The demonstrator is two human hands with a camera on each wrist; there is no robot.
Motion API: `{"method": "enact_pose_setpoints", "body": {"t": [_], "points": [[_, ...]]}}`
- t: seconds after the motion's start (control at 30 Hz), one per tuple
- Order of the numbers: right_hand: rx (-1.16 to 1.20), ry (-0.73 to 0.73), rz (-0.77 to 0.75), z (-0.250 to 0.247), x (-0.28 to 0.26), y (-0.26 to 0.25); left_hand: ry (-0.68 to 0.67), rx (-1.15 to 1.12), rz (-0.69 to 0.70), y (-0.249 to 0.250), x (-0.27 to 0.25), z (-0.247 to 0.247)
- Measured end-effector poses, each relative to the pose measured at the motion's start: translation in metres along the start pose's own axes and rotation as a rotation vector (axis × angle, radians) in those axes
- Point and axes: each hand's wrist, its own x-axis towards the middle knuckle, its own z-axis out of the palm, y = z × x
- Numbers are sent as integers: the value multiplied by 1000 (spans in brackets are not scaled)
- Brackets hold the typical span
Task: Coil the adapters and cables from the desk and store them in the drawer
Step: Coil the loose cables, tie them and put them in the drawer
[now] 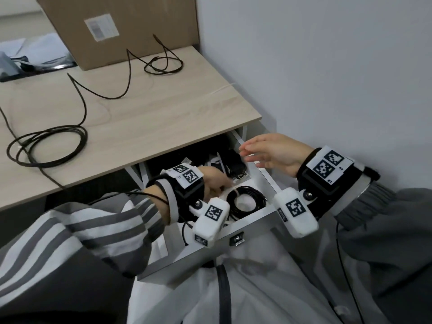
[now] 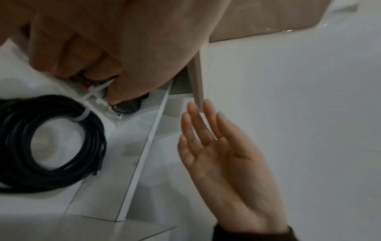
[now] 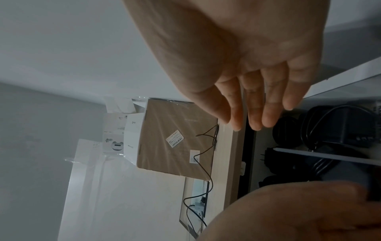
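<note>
While my left hand point(image 1: 216, 181) pinches a zip tie point(image 2: 97, 91) inside the drawer point(image 1: 266, 181) beside the tied coil point(image 1: 246, 202), my empty right hand point(image 1: 273, 152) hovers flat above; I should nestle it flat, since two cables point(image 1: 46, 146) wait on the table point(image 1: 149, 113).

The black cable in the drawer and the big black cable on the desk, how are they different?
The drawer cable is wound into a tight, neat coil; the desk cable loops loosely, with a long tail trailing across the desk.

The drawer cable has a white tie around it; no tie is plainly visible on the desk cable.

The drawer cable is stored in the drawer by the left hand; the desk cable lies untouched.

Both are black.
</note>
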Motion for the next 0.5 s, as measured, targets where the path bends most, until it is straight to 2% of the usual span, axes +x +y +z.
{"method": "enact_pose_setpoints", "body": {"t": [0.03, 0.2, 0.27, 0.4, 0.5], "points": [[-4, 0, 2, 3, 3, -4, 10, -39, 10, -1, -7, -6], [-40, -46, -48, 38, 24, -45, 75, -305, 248, -16, -48, -54], [-63, -75, -84, 55, 36, -65, 143, -388, 318, -25, -66, -80], [-156, -148, -126, 91, 66, -104, 417, -518, 423, -46, -88, -139], [-251, -204, -122, 121, 89, -124, 692, -452, 425, -70, -93, -181]]}}
